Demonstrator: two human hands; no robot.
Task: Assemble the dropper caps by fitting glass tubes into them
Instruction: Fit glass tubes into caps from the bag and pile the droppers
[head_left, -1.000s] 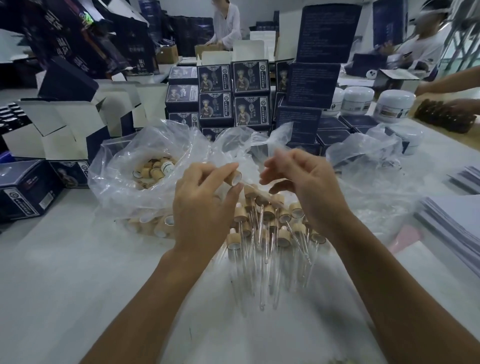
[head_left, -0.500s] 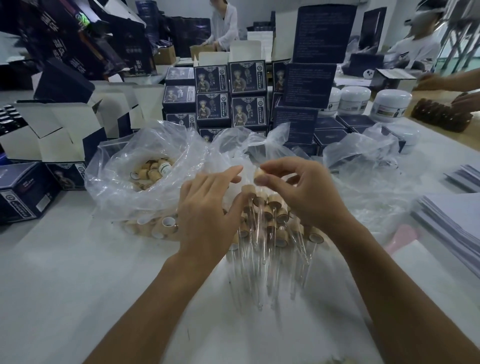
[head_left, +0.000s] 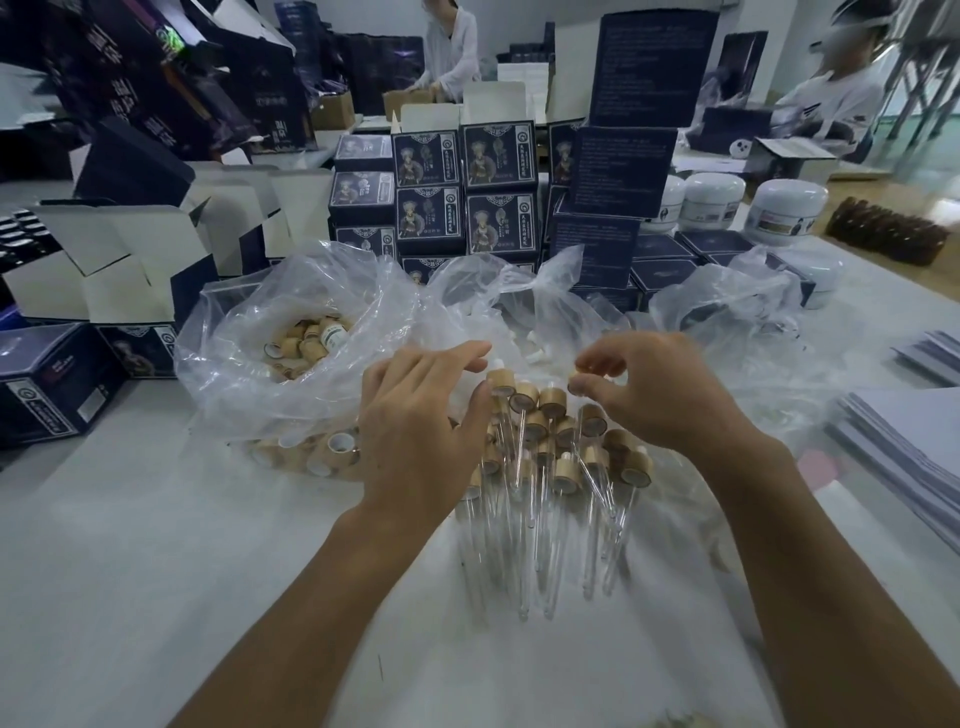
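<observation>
White table (head_left: 130, 571), two plastic bags (head_left: 311, 332), right hand (head_left: 670, 395) pinching one cap (head_left: 575, 375), left hand (head_left: 421, 415) spread.

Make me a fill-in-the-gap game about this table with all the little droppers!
1. The finished droppers lie in a pile between the person's two ____.
2. The right hand pinches a small wooden ____.
3. The loose caps at the left sit inside a clear plastic ____.
4. Each finished dropper has a clear ____ tube pointing toward the person.

Missing words: hands; cap; bag; glass
</observation>
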